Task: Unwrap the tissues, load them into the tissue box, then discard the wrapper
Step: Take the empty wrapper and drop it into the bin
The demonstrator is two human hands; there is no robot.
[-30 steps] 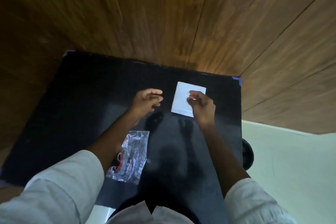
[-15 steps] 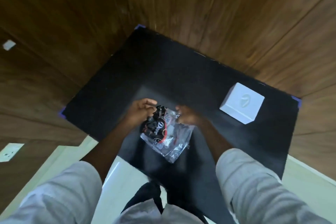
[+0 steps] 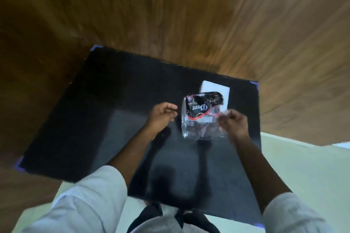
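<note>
The clear plastic wrapper (image 3: 200, 119), printed black and red at its top, hangs in the air above the black table (image 3: 106, 111). My right hand (image 3: 233, 123) pinches its right edge. My left hand (image 3: 162, 115) sits just left of the wrapper, fingers curled and not touching it. The white tissue box (image 3: 216, 89) stands behind the wrapper at the table's far right, partly hidden by it. No loose tissues are visible.
Wood-panelled walls (image 3: 170, 15) enclose the table at the back and on the right. Pale floor (image 3: 303, 166) shows to the right and below the table edge. Purple tape marks the table corners.
The wrapper went from lying on the table to being lifted with both hands, and now only my right hand holds it, raised in front of the box. The camera view swung.
</note>
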